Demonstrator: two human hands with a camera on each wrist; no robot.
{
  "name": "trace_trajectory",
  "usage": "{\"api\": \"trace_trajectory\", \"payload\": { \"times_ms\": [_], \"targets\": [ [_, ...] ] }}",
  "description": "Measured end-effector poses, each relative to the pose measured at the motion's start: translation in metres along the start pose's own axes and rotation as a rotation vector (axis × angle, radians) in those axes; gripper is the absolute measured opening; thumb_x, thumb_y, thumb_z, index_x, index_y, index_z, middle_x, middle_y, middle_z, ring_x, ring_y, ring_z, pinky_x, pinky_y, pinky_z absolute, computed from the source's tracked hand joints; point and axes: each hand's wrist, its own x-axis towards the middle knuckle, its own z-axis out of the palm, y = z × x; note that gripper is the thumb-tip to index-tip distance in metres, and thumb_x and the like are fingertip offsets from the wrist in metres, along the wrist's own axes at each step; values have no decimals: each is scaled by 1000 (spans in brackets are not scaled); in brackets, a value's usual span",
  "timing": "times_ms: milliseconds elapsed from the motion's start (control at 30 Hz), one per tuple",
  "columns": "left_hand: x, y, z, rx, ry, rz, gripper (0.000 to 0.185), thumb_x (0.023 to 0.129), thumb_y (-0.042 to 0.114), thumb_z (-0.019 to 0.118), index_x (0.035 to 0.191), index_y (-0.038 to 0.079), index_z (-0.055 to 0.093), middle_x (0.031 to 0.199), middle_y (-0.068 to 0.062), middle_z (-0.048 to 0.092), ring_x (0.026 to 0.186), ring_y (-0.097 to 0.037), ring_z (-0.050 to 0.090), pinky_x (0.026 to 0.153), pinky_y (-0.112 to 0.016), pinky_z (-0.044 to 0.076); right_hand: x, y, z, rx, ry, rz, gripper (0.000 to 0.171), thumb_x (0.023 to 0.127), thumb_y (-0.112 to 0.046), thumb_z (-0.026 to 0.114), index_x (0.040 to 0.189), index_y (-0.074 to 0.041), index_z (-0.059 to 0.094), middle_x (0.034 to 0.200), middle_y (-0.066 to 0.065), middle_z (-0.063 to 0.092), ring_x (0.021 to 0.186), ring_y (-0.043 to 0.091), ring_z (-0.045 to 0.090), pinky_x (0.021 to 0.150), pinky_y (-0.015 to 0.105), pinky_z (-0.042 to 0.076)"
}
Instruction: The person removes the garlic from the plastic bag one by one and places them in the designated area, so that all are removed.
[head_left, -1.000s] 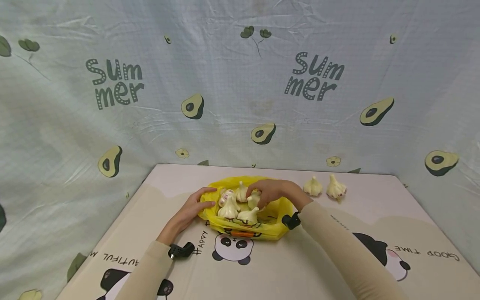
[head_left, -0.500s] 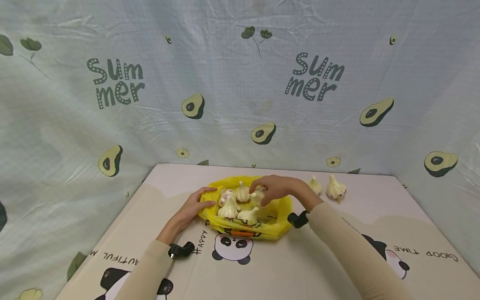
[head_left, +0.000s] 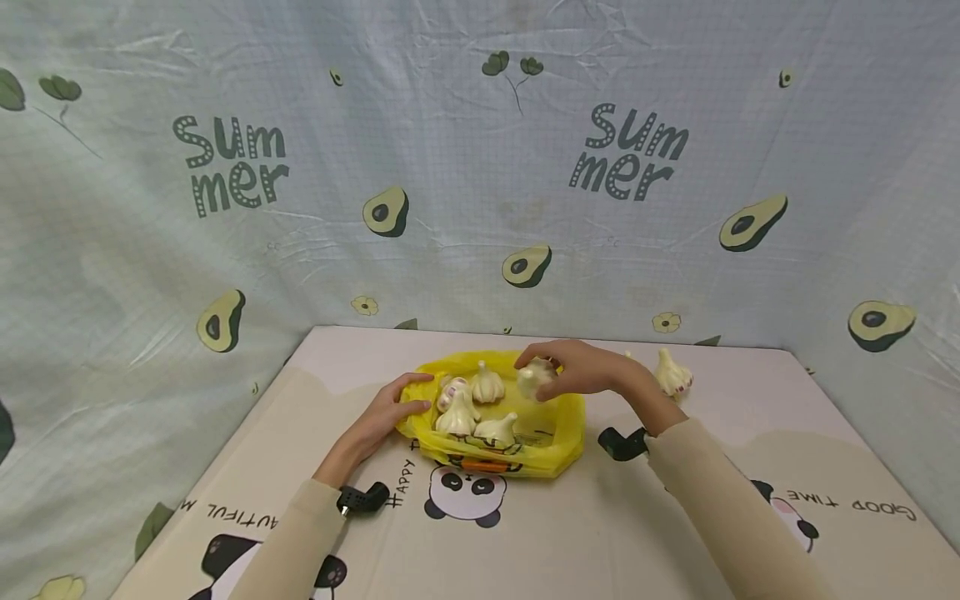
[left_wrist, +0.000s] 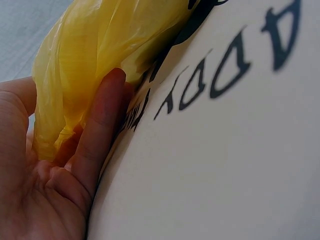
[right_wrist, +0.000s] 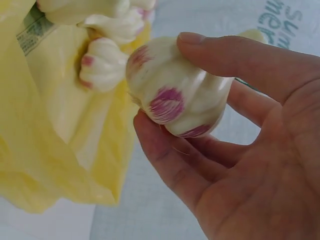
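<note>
Garlic bulb (right_wrist: 180, 97) sits in the right hand (head_left: 592, 371), pinched between thumb and curled fingers (right_wrist: 235, 57), lifted just above the yellow bag (head_left: 558, 421) near its right edge. Left hand (head_left: 390, 412) holds the bag's left rim; the left wrist view shows its fingers (left_wrist: 102, 130) pressed on the crumpled plastic (left_wrist: 85, 65), w/ the thumb side bent around it.

Risk, as a judgement: the bulb is smooth and round and the hold is only at the tips, so it may slip and fall back on the other bulbs (head_left: 472, 404) in the bag, or roll over the worktop (head_left: 600, 533). The plastic is thin and loose; if the left hand pulls it, the bag may tip and spill bulbs.

Around: one more bulb (head_left: 672, 375) lies on the worktop just behind the right wrist, partly hidden by it, so a move to that side can knock it. A printed cloth w/ avocados (head_left: 386, 212) stands behind. Panda print (head_left: 465, 496) is in front of the bag.
</note>
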Motion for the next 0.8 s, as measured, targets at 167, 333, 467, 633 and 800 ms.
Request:
{"api": "trace_trajectory", "payload": {
  "times_ms": [167,333,467,633,800],
  "targets": [
    [0,1,0,3,1,-4,56,98,18,66,150,13,49,166,-13,31,125,-25,55,92,-21,53,-13,4,-1,52,56,-40,51,92,-27,74,140,-18,60,147,9,59,128,34,56,107,53,49],
    [0,1,0,10,4,-4,55,98,18,66,150,13,49,166,-13,31,126,-26,54,92,-21,53,-26,7,0,106,120,-53,51,92,-25,74,141,-19,60,147,8,59,122,29,59,103,49,52],
    [0,1,-1,12,6,0,54,98,17,66,150,12,49,167,-13,30,128,-26,52,92,-20,53,-37,11,1,139,163,-42,51,92,-23,75,140,-20,61,144,7,59,116,25,58,99,43,54],
    [0,0,-1,17,4,-4,55,98,19,66,150,13,49,167,-13,30,125,-25,54,92,-20,53,-51,18,1,169,207,-56,51,91,-21,77,139,-16,61,143,10,59,111,25,57,95,39,55],
    [0,0,-1,17,1,-6,56,98,19,66,151,13,48,167,-13,30,124,-24,55,92,-20,53,-62,28,3,190,235,-42,52,91,-24,78,140,-17,61,144,9,59,113,25,57,97,38,55]
  ]
}}
